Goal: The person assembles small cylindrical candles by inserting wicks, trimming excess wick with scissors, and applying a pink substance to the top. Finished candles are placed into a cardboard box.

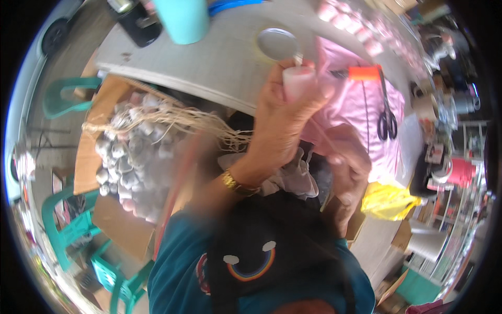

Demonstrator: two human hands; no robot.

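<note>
My left hand (282,112) is raised over the near edge of the table, its fingers wrapped round a small white-and-pink cylinder (296,82). Close by on the right, my right hand (348,162) has its fingers curled; what they pinch, if anything, is blurred. Beyond both hands a pink cloth (345,107) covers part of the table. Black-handled scissors (387,123) and an orange piece (364,73) lie on it. To the left, a cardboard box (86,157) holds several small white and grey pieces (128,162), with a bundle of cream strings (178,116) across its top.
A teal tumbler (183,21), a black bottle (138,26) and a round dish (277,44) stand on the grey table (225,68). Pink wrapped pieces (355,26) line its far right. A yellow plastic bag (389,201) is at right. Green chairs (65,225) stand left.
</note>
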